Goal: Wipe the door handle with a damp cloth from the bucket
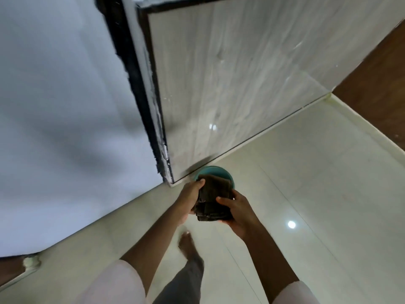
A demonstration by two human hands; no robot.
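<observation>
**Wet cloth up, handle nowhere in sight: drips & slips are the risk**

Far left, the white wall (54, 106) runs down to the floor; no handle on it. Next to it the dark door frame (135, 88) w/ ragged paint edges, then the pale wood-grain door (230, 73) swung open. We see no door handle anywhere in view, so we'd have to look up to find it.

Centre, near the door's bottom corner, our left hand (188, 198) is closed on the left side of the dark cloth (213, 201), fingers wrapped over its top edge. The teal bucket (228, 175) sits on the floor just beyond, mostly hidden behind the cloth. Our right hand (237, 212) clamps the cloth's right side & underside, thumb on top. So both hands grip it, folded thick, above the bucket's near rim.

Risks, as we judge them:
- Cloth prob. still heavy w/ water; lifting it unwrung drips on the glossy tile floor (317, 194).
- Our bare foot (189, 246) is right below the hands, so wet tile = slip.
- Bucket is close to the door edge & our foot; a step fwd could tip it.
- An over-wet cloth could streak the door finish.
</observation>
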